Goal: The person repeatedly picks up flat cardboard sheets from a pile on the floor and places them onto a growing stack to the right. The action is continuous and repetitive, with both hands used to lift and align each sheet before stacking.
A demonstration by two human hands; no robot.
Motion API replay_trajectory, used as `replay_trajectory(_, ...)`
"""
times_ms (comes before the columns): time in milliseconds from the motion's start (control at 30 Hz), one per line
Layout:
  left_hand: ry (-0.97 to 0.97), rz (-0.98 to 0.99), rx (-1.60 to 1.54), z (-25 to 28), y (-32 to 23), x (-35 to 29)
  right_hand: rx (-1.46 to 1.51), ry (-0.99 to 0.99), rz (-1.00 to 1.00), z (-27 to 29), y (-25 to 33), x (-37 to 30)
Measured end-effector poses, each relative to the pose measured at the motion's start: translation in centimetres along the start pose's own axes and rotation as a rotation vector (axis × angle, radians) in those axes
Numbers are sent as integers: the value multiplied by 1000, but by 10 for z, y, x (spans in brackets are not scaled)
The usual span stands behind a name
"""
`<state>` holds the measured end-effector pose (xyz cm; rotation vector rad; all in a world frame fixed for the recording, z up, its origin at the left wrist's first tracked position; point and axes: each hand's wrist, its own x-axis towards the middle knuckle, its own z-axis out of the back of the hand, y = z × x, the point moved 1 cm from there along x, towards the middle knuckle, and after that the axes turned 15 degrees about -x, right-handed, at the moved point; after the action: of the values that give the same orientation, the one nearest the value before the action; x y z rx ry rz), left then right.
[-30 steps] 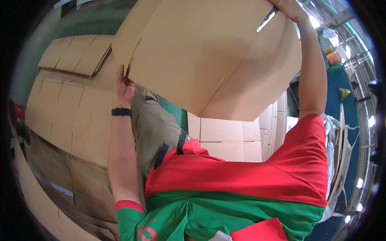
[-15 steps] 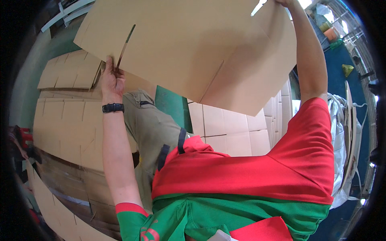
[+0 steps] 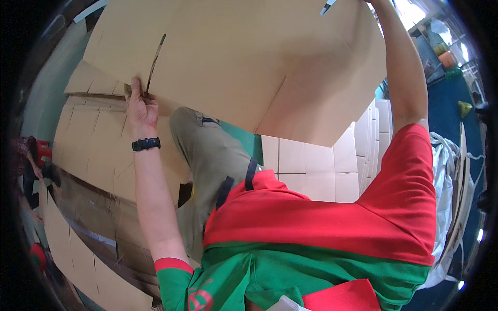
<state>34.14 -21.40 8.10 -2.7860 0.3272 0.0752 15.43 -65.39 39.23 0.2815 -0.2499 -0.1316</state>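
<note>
The left hand [image 3: 141, 110] is closed on the lower left edge of a large, flat, brown cardboard sheet with narrow slots [image 3: 223, 57], its thumb lying near one slot. The right hand [image 3: 370, 1] is almost completely cut by the upper border, near the sheet's right part, so I cannot tell its grip. The sheet is raised before the body, partly covering a pile of flat brown cardboard [image 3: 93, 150] at left.
</note>
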Motion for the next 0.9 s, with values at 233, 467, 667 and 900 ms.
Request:
replay_trajectory(233,-250,-78,238,17,-54,-9,-208,-29,100,-52,10,70)
replay_trajectory(467,-161,-288,147,18,-63,-11,-15,-39,116,-97,22,110)
replay_trajectory(667,-77,-332,55,30,-90,-15,62,81,99,-113,56,116)
replay_trajectory(900,-60,-320,-46,33,-135,-10,36,304,-12,-161,-6,58)
